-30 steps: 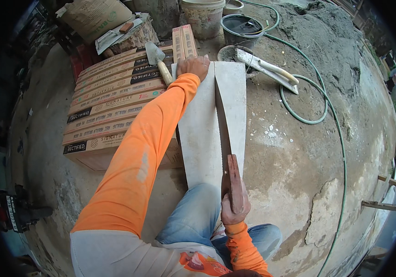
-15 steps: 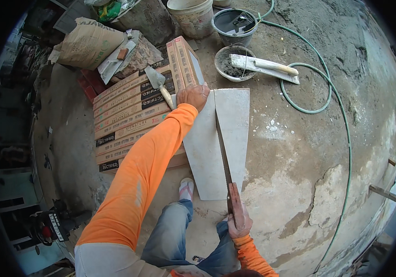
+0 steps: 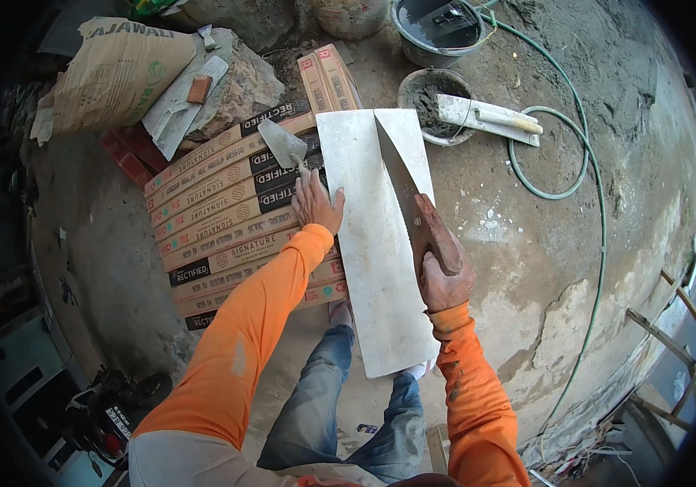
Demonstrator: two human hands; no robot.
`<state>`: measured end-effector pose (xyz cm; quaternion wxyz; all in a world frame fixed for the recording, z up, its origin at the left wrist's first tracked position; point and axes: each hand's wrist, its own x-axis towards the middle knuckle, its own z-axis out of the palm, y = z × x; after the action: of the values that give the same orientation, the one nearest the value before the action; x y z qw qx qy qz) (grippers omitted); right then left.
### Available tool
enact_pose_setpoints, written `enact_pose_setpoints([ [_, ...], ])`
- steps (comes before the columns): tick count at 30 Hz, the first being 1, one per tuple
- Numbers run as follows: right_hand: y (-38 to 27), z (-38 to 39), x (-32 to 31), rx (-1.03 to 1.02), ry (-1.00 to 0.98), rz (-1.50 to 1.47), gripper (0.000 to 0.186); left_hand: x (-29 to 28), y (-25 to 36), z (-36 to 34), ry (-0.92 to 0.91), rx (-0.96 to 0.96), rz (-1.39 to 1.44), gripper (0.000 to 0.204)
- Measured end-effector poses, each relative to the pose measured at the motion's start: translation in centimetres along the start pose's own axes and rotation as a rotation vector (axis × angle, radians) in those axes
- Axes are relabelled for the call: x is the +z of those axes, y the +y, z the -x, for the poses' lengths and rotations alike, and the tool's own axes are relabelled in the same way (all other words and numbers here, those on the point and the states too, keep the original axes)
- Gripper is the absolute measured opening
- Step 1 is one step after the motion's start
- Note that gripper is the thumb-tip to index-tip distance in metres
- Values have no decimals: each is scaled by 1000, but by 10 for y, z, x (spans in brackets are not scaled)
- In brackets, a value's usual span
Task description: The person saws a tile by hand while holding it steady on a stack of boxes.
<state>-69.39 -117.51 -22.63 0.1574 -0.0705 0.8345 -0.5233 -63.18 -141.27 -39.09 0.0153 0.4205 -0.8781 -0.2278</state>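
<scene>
A long pale board [image 3: 356, 243] lies in front of me, its left side beside stacked boxes [image 3: 242, 195]. My right hand [image 3: 447, 280] is closed round the wooden handle of a hand saw [image 3: 403, 174]. The saw's dark blade lies slantwise over the board's right part, its tip towards the far edge. My left hand [image 3: 318, 203] rests on the boxes with fingers stretched out, thumb close to the board's left edge. Its fingertips cover part of the handle of a pointed trowel [image 3: 285, 146], whose blade lies on the boxes.
Beyond the board stand a bowl of grey mortar [image 3: 429, 101] with a long white float [image 3: 490, 120] across its rim and a bucket of dark water [image 3: 439, 32]. A green hose [image 3: 600, 235] loops along the right. A paper sack [image 3: 116, 77] and a motorbike [image 3: 112, 418] are at left.
My right hand and the saw have moved away from me. My left hand has come off the board's far end onto the boxes by the trowel. The board has shifted and turned slightly.
</scene>
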Motion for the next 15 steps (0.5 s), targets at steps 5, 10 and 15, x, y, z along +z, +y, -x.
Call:
enact_pose_setpoints([
  [5, -28, -17, 18, -50, 21, 51, 46, 17, -7, 51, -88, -40, -38, 77],
  [10, -28, -67, 42, 87, -3, -100, 43, 25, 4, 9, 48, -29, -65, 56],
  [15, -41, -113, 64, 18, -27, -180, 40, 14, 2, -35, 32, -58, -87, 49],
])
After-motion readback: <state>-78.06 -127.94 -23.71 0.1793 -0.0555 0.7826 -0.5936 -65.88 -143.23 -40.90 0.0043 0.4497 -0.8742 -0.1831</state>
